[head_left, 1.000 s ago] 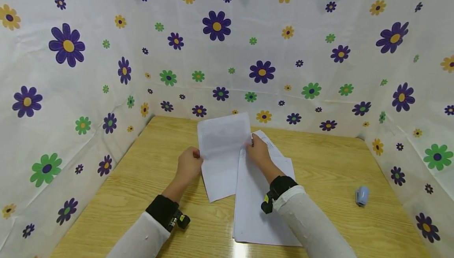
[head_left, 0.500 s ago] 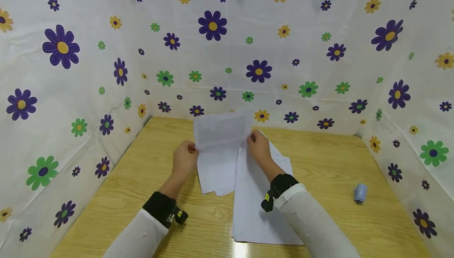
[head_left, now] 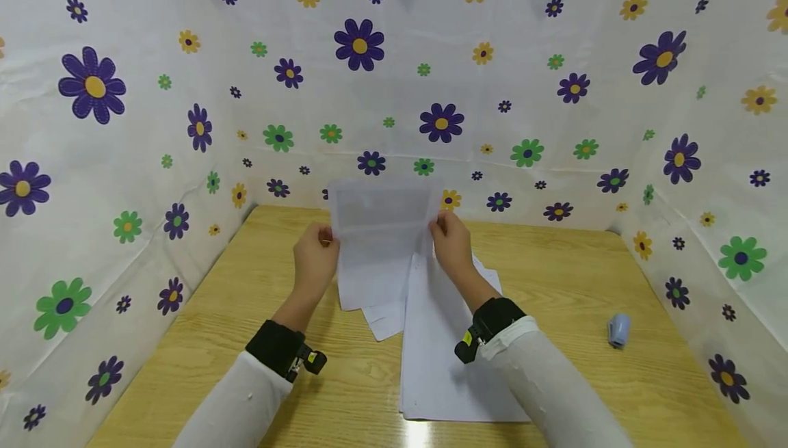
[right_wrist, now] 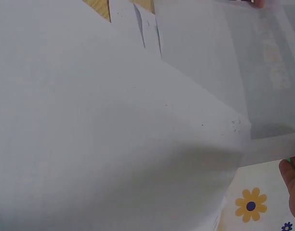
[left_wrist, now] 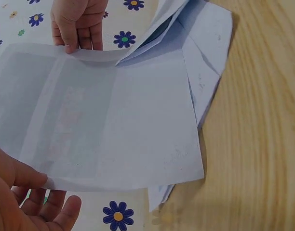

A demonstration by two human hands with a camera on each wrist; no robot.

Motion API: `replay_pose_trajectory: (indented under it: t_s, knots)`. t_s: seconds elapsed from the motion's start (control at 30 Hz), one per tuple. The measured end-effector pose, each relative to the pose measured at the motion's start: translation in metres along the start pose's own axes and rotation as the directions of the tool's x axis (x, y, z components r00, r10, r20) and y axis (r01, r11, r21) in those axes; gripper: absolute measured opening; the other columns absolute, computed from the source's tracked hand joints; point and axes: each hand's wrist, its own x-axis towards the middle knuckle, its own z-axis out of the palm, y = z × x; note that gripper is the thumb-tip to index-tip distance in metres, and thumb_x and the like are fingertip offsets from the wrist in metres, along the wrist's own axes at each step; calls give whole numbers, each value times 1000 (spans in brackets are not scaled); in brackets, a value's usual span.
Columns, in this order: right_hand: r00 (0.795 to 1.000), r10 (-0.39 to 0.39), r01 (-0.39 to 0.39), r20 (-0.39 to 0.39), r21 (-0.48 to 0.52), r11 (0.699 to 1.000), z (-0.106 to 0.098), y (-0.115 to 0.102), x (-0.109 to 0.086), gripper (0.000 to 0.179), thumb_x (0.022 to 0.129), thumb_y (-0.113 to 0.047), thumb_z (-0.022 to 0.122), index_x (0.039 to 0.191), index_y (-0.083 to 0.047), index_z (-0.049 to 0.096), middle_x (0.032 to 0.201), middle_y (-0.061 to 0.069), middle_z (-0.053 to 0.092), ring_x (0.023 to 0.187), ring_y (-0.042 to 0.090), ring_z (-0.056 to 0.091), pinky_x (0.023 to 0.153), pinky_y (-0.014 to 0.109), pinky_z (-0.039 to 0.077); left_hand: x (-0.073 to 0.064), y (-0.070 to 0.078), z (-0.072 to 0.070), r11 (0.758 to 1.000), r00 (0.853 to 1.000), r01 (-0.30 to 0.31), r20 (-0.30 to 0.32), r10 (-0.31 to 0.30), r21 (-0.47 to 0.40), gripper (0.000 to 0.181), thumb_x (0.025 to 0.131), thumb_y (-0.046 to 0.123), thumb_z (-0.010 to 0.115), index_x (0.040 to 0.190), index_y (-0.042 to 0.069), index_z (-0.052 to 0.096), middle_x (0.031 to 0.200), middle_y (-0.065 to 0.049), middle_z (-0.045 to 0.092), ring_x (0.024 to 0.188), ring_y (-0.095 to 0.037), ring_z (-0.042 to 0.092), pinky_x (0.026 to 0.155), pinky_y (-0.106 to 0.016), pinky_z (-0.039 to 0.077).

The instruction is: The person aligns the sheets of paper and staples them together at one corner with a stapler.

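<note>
A thin white sheet of paper [head_left: 382,229] is held up, its far part against the flowered cloth. Printing shows faintly through it in the left wrist view. My left hand [head_left: 315,263] pinches its left edge between thumb and fingers. At the opposite edge, my right hand [head_left: 454,246] pinches the paper. Below the raised sheet, other white sheets [head_left: 386,321] lie on the table. A stack of white paper [head_left: 452,366] lies to the right, partly under my right forearm; its corner covers much of the right wrist view.
A small light-blue rounded object [head_left: 618,330] rests on the wooden table [head_left: 554,277] at the right. White cloth [head_left: 394,92] with purple, yellow and green flowers encloses the back and both sides.
Both hands have lifted the sheet higher and farther back, so its lower edge has risen and more of the papers beneath shows. The head view has shifted slightly.
</note>
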Motion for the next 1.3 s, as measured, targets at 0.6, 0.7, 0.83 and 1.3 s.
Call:
replay_pose_trajectory:
  t_s: [0.6, 0.7, 0.83, 1.3]
  knots:
    - [989, -124, 132, -81, 93, 987, -43, -22, 4, 15, 106, -12, 55, 118, -3, 61, 118, 13, 69, 112, 27, 67, 96, 43, 56, 8, 32, 8, 982, 987, -161, -2, 161, -103, 13, 100, 4, 62, 112, 3, 66, 107, -14, 70, 98, -28, 67, 85, -42, 58]
    - [987, -129, 139, -98, 95, 986, -50, -22, 2, 15, 106, -11, 56, 116, -2, 61, 113, 13, 69, 106, 26, 67, 92, 42, 57, 9, 34, 11, 983, 987, -155, 21, 158, -98, 16, 100, 6, 62, 115, 4, 67, 109, -13, 71, 97, -26, 68, 84, -41, 58]
    - [986, -128, 137, -108, 78, 988, -62, -23, -1, 16, 106, -12, 56, 117, -2, 61, 113, 13, 69, 104, 26, 68, 90, 42, 58, 7, 38, 15, 979, 983, -169, 58, 176, -111, 18, 102, 7, 62, 119, 5, 66, 110, -11, 71, 96, -25, 68, 84, -39, 59]
    - [998, -55, 57, -28, 89, 994, -108, -21, -14, 26, 105, -14, 58, 127, 0, 61, 113, 16, 67, 95, 26, 64, 74, 23, 54, -4, 59, 24, 982, 961, -113, 234, 147, -151, 22, 102, 9, 60, 123, 4, 62, 106, -12, 68, 91, -26, 64, 77, -37, 59]
